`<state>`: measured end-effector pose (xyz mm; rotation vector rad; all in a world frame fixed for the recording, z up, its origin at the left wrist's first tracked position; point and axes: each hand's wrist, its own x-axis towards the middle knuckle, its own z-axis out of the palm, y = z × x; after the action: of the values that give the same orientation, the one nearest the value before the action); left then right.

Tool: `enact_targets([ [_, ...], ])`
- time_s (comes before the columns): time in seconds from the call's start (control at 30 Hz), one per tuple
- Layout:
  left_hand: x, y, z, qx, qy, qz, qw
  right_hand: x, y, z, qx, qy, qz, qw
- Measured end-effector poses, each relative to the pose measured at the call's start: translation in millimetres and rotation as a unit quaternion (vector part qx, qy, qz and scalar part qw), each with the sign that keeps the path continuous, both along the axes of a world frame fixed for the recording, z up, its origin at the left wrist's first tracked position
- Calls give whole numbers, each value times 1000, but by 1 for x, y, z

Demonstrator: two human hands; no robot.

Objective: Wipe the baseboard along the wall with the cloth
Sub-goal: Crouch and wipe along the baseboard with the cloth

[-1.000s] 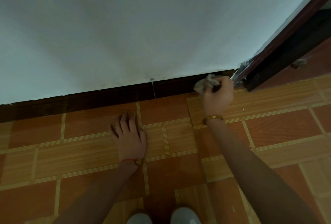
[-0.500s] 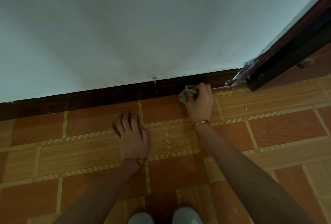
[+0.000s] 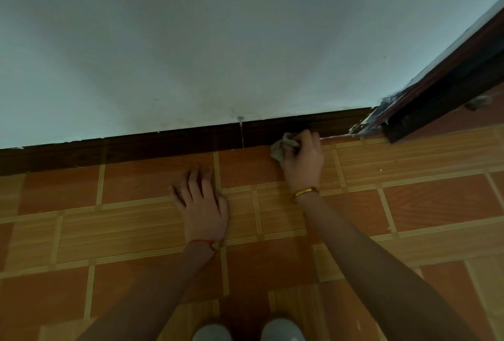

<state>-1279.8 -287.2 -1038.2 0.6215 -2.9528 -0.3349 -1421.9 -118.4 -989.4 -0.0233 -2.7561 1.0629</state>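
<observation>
A dark brown baseboard (image 3: pixel 163 147) runs along the foot of the pale wall, with a vertical joint near the middle. My right hand (image 3: pixel 304 162) grips a crumpled grey cloth (image 3: pixel 282 147) and presses it against the baseboard's lower edge, just right of the joint. A gold bracelet circles that wrist. My left hand (image 3: pixel 203 204) lies flat on the floor tiles with its fingers spread, a little in front of the baseboard, a red string at its wrist.
Orange and tan patterned floor tiles (image 3: pixel 409 204) fill the lower view. A dark wooden door frame (image 3: pixel 436 95) rises at the right end of the baseboard, with chipped paint at its foot. Two light shoe tips (image 3: pixel 245 331) show at the bottom edge.
My right hand has slid the cloth leftward along the baseboard, away from the door frame toward the joint. My left hand has stayed planted on the tiles.
</observation>
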Motion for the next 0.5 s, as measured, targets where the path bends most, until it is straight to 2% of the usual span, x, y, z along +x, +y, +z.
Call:
enact_targets([
  [0.1,1,-1,1,-1,9,-4,1000,0,3,1,-15,-2,-19,1000],
  [0.27,0,-1,1,5,8,-4,1000,-34,71,15,-43,31,-222,974],
  [0.37,0,-5,1,18,5,-10,1000,-39,79,23,-28,42,-197,979],
  [0.5,4,-13,4,11,-2,-28,1000,-8,19,24,-36,-15,-107,994],
])
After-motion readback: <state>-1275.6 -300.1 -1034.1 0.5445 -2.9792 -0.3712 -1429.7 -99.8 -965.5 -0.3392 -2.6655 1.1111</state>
